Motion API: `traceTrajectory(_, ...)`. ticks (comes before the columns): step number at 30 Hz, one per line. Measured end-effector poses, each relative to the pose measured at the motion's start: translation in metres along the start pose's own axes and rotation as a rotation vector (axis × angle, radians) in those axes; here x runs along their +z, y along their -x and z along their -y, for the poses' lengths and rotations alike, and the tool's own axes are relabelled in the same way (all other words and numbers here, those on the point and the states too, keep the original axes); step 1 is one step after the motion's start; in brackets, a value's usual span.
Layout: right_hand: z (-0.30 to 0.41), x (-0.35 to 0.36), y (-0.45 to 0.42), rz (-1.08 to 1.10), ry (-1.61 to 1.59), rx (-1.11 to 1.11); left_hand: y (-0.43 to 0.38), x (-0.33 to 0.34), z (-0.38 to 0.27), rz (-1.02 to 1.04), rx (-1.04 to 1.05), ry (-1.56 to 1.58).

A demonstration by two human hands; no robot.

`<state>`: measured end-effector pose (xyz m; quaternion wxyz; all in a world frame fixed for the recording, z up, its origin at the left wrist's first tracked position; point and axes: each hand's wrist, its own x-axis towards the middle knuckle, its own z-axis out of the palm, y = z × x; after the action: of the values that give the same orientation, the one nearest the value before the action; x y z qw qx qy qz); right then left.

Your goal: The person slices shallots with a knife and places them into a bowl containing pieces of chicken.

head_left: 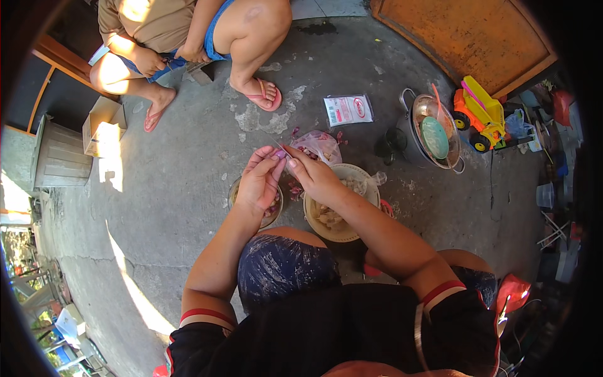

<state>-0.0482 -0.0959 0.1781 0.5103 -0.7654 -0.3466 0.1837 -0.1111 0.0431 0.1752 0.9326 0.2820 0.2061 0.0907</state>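
Between the fingertips of my left hand (256, 181) is a small purple shallot (281, 154). My right hand (314, 175) meets it from the other side and grips a small knife, whose thin blade (275, 141) points up and left; its handle is hidden in the hand. A round bowl (280, 217) with shallots in it sits on the floor beneath my left wrist. Under my right forearm stands a cream plastic basin (308, 219) holding pale pieces I cannot identify. Just beyond my hands lies a clear plastic bag (325, 143) with shallots, reddish skins scattered around it.
Another person (155, 52) sits opposite, feet in pink flip-flops. A printed plastic packet (348, 110) lies on the concrete floor (179, 212). To the right are a dark glass (391, 143), a metal pot with a pan (452, 122) on top and a toy truck (480, 115). A cardboard box (104, 126) stands left.
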Motion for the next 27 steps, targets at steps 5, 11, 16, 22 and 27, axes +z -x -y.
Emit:
traceTrajectory(5,0.010,0.000,0.000,-0.064,0.159,-0.034,-0.002,-0.003,0.000,-0.019,-0.017,-0.001)
traceTrajectory(11,0.004,-0.003,-0.003,-0.089,0.175,-0.012,-0.002,0.001,0.001,0.027,-0.010,-0.010)
traceTrajectory(16,-0.013,-0.012,-0.011,-0.046,-0.171,0.266,0.003,-0.001,-0.014,0.019,-0.058,-0.008)
traceTrajectory(22,-0.021,-0.034,-0.026,0.278,-0.284,0.560,0.023,-0.029,-0.043,-0.054,-0.064,-0.172)
traceTrajectory(27,-0.050,-0.023,-0.030,0.151,0.491,0.078,0.042,-0.072,-0.046,-0.087,-0.157,-0.771)
